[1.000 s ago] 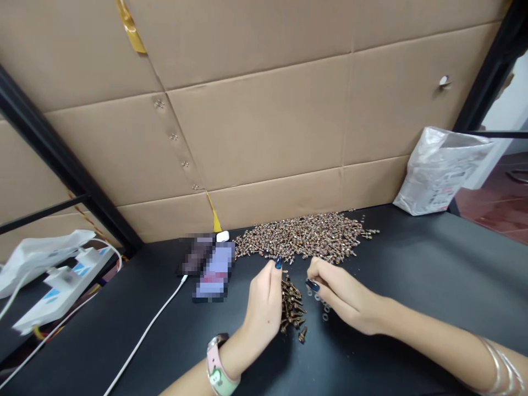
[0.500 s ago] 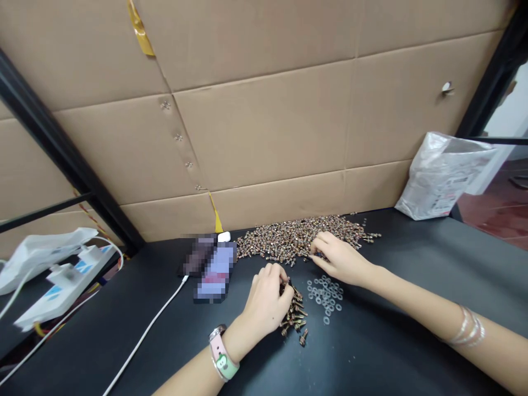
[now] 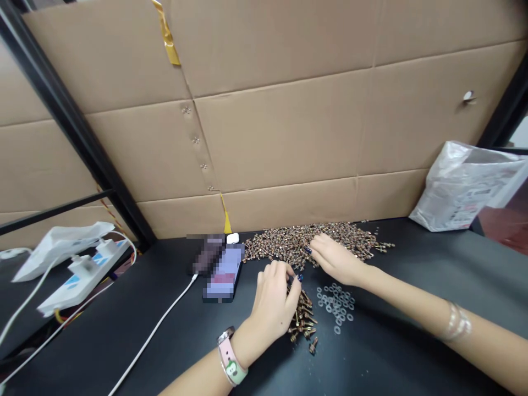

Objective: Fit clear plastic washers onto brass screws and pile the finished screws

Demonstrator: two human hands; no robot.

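Observation:
My left hand [image 3: 273, 300] curves over a small cluster of brass-coloured bolts [image 3: 304, 319], its thumb and index fingertips close together at the cluster's far end. What lies between those fingertips is too small to make out. Farther back, my right hand [image 3: 338, 261] has its fingertips at the near edge of a large heap of small brass-coloured screws [image 3: 284, 242]. Its fingers are drawn together, and anything they pinch is hidden. Between the hands, several flat pale washers [image 3: 336, 302] lie loosely on the black tabletop [image 3: 173, 341].
Left of the heap are a phone [image 3: 225, 272], a dark device [image 3: 208, 256] on a white cable [image 3: 152, 333], and a white case [image 3: 232, 238]. A power strip [image 3: 82, 278] lies far left. Cardboard [image 3: 280, 137] walls the back; a plastic bag [image 3: 449, 187] stands right.
The view has swung left, so everything sits farther right in it. My right fingers have drawn closer together at the heap, and my left thumb has risen slightly.

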